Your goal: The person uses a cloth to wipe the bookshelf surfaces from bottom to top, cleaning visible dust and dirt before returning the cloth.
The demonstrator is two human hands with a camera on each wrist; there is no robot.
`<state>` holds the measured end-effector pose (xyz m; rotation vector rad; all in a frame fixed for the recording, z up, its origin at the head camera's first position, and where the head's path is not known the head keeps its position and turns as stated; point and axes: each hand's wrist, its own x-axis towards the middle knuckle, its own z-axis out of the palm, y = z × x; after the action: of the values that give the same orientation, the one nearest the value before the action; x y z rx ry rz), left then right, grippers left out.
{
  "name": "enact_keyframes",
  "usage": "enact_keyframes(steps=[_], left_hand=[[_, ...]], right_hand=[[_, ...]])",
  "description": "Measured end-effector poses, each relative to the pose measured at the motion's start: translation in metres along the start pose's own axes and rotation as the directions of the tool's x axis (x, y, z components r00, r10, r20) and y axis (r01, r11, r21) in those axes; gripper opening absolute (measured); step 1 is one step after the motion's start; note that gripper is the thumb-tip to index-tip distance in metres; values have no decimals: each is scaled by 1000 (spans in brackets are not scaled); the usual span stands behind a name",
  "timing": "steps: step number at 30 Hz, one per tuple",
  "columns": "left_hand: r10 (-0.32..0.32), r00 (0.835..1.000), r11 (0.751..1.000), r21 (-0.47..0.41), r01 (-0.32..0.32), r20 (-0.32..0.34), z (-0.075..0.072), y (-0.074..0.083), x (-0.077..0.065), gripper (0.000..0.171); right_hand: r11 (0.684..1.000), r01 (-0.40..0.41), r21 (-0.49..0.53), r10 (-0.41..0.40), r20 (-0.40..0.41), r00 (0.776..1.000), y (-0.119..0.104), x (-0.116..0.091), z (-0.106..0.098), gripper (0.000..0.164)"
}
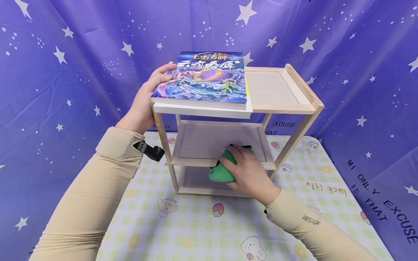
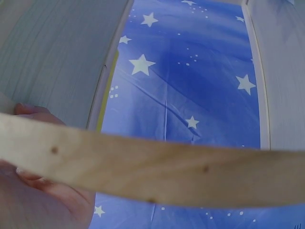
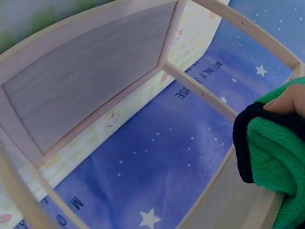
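Observation:
A small three-tier wooden shelf (image 1: 222, 161) stands on the table. My left hand (image 1: 143, 96) grips its upper left end, fingertips at the edge of a blue illustrated book (image 1: 205, 81) lying on the top board. In the left wrist view, part of that hand (image 2: 52, 195) shows behind a pale wooden bar, with a digit against the board's underside. My right hand (image 1: 248, 172) holds a bunched green cloth (image 1: 223, 172) with dark edging at the front of the middle board (image 1: 209, 141). The right wrist view shows the cloth's fuzzy folds (image 3: 271, 148) under a finger.
Under the blue book lies another book with white page edges (image 1: 202, 110), jutting slightly past the shelf's front. A checkered tablecloth (image 1: 183, 224) covers the table. Purple star-printed curtains (image 1: 107, 47) hang behind and at both sides.

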<state>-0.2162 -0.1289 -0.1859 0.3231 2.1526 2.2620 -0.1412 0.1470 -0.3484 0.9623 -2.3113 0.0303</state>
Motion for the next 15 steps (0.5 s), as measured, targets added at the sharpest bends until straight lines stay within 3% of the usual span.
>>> enact_keyframes(steps=[7, 15], left_hand=[[-1, 1000, 1000, -3, 1, -5, 0, 0, 0, 46], [1, 1000, 1000, -5, -1, -6, 1, 0, 0, 46]], right_hand=[[999, -35, 8, 35, 18, 999, 9, -11, -4, 65], [998, -57, 32, 58, -20, 998, 17, -22, -7, 65]])
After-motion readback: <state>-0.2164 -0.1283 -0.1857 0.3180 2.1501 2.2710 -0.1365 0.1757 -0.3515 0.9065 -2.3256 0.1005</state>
